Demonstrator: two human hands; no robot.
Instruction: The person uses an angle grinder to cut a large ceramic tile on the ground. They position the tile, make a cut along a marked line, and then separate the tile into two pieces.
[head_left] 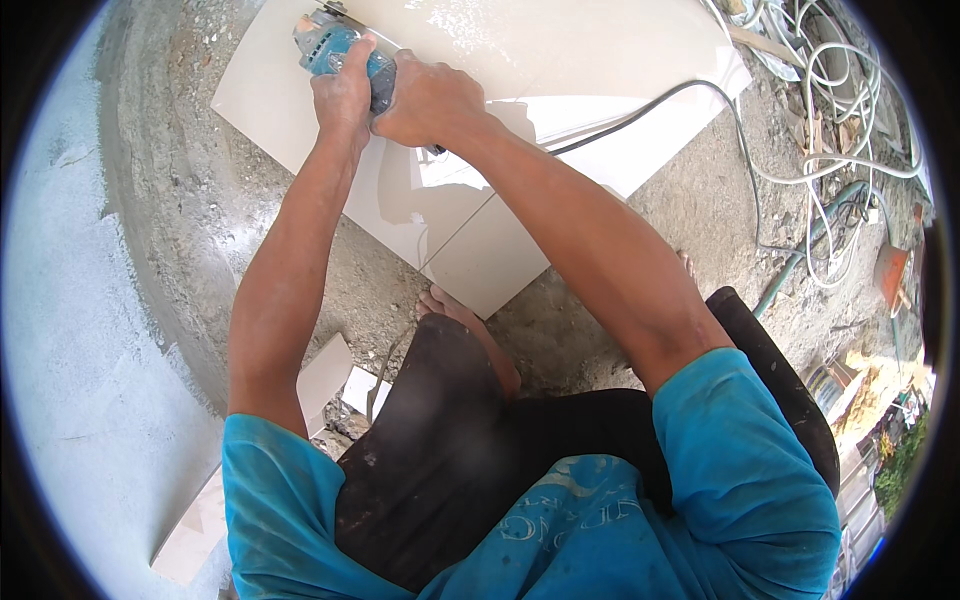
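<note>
Both my hands are closed round a teal and black angle grinder [333, 48] at the upper left. My left hand [345, 97] grips its body nearer the head, thumb laid along the top. Behind it, my right hand [432, 97] wraps the rear of the body. The grinder's disc lies at the far end over a large cream tile [580, 50], and its contact with the surface is too small to tell. A straight line crosses the tile from near the grinder toward its near corner. A dark cord [660, 98] runs right from the tool across the tile.
Tangled white cable [815, 165] and a green hose [790, 275] lie on rough ground at the right. An orange-headed tool [892, 275] is beyond them. Tile offcuts [325, 378] rest by my left knee. A pale blue-grey wall [80, 300] borders the left. My bare foot [460, 320] is beside the tile.
</note>
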